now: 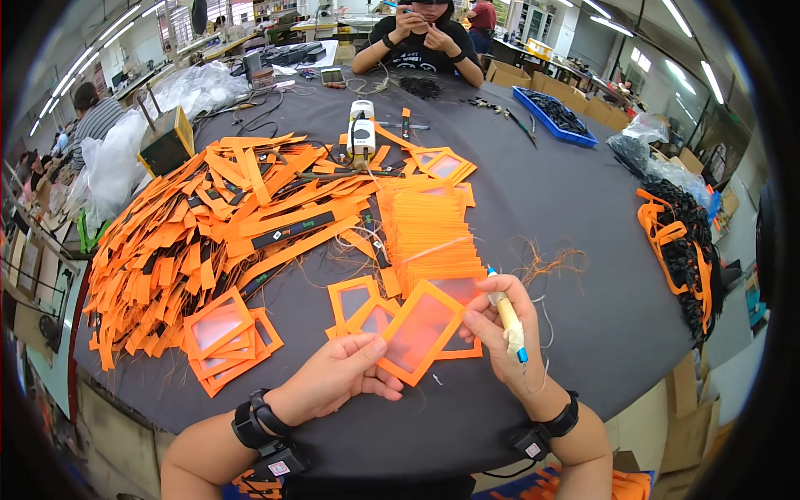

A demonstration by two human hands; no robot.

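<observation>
Between my hands is an orange-bordered panel (pixel 421 332) with a clear plastic window, held tilted above the grey tabletop. My left hand (pixel 343 373) pinches its lower left edge between thumb and fingers. At the panel's right edge, my right hand (pixel 502 329) grips the border and also holds a pen-shaped tool (pixel 507 315) with a tan wrapped barrel and blue ends. A thin wire loops near that tool. Just beyond rises a tall, leaning stack of similar orange panels (pixel 429 229). Other loose panels (pixel 354 298) lie beneath and beside the held one.
A big heap of orange strips (pixel 179 250) covers the left side, with more windowed panels (pixel 221 327) in front. Behind stand a white power strip (pixel 361 133) and a blue tray (pixel 554 117). Black-and-orange straps (pixel 687 250) lie far right. Opposite sits another person (pixel 425 54).
</observation>
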